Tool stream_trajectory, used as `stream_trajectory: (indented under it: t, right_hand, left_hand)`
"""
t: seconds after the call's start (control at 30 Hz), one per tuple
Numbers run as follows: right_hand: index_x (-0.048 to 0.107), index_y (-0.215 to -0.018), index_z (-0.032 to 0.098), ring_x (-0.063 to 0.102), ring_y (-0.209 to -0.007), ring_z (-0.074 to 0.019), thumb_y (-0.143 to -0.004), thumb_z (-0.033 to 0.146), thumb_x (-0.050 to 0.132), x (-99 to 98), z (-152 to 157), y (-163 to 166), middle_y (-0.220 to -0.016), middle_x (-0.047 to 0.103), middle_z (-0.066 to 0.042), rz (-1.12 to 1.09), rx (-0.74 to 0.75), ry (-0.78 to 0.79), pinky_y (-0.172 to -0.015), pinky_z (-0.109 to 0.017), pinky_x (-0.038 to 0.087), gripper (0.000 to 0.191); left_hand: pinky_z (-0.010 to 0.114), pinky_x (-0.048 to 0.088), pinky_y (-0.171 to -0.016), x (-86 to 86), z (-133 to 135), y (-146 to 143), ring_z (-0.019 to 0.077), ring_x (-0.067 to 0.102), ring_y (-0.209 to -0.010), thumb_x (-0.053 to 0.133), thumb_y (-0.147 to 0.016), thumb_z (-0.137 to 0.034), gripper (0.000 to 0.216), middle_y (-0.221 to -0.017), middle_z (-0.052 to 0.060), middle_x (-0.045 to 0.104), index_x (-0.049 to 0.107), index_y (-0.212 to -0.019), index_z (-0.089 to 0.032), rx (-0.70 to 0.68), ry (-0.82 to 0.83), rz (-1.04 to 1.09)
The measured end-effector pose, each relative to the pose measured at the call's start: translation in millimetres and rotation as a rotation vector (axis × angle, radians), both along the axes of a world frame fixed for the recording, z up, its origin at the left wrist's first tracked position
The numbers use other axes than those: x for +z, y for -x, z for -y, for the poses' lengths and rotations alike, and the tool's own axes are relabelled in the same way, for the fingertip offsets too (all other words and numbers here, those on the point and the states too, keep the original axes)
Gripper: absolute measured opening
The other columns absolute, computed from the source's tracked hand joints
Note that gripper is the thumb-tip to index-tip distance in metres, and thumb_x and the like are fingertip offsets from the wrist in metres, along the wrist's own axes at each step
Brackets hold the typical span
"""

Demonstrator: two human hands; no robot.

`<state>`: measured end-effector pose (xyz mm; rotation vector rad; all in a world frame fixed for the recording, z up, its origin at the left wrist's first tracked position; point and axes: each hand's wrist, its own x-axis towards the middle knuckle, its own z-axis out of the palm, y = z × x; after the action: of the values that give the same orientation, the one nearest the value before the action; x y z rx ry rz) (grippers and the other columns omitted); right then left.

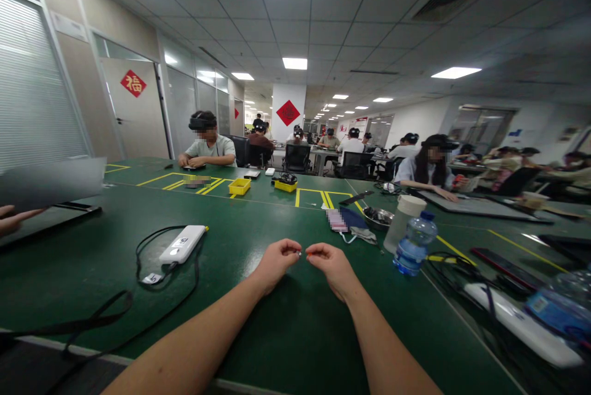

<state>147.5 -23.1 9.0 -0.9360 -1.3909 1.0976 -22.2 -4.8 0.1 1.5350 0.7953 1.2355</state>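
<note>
My left hand (277,264) is above the green table (286,333), thumb and fingers closed in a pinch. A tiny silvery-white piece (300,253) shows at its fingertips; it is too small to name. Facing it, my right hand (333,267) pinches a tiny orange-red piece (309,254), whose kind I cannot make out either. A narrow gap separates the fingertips of the two hands.
A white power bank (183,245) with a black cable lies left. Right stand a water bottle (416,243), a pale tumbler (402,223) and a metal bowl (377,218). Yellow trays (239,186) sit farther back. Other people sit around, and a person's hand (18,220) shows far left.
</note>
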Motion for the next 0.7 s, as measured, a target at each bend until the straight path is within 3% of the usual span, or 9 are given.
stream_trajectory:
  t: [0.17, 0.4, 0.7]
  right_hand:
    - [0.061, -0.089, 0.016, 0.060, -0.078, -0.0164, -0.060, 0.023, 0.069, -1.1, -1.2, 0.0, -0.083, 0.064, -0.004, -0.040, 0.007, -0.002, -0.076, -0.031, 0.045, 0.031]
    - [0.060, -0.083, 0.015, 0.062, -0.077, -0.0183, -0.061, 0.027, 0.069, 3.4, 3.5, 3.2, -0.078, 0.065, -0.004, -0.032, 0.048, 0.012, -0.078, -0.033, 0.046, 0.027]
    - [0.058, -0.085, 0.016, 0.061, -0.076, -0.0170, -0.063, 0.028, 0.068, 0.1, 0.3, 1.3, -0.079, 0.064, -0.004, 0.006, 0.052, -0.032, -0.074, -0.031, 0.047, 0.028]
  left_hand:
    - [0.025, 0.042, -0.072, 1.6, 1.0, -0.6, 0.0138, 0.057, -0.077, 0.059, -0.069, -0.018, 0.029, -0.088, 0.005, 0.063, 0.061, -0.098, -0.014, -0.008, -0.018, 0.003]
    - [0.025, 0.044, -0.070, 1.5, 3.1, -1.6, 0.0135, 0.059, -0.072, 0.062, -0.068, -0.020, 0.019, -0.078, 0.004, 0.064, 0.062, -0.085, -0.013, -0.023, -0.002, -0.006]
    - [0.027, 0.046, -0.070, 1.7, 2.8, -2.2, 0.0146, 0.060, -0.072, 0.063, -0.068, -0.019, 0.019, -0.077, 0.006, 0.063, 0.059, -0.085, -0.012, -0.089, 0.051, 0.082]
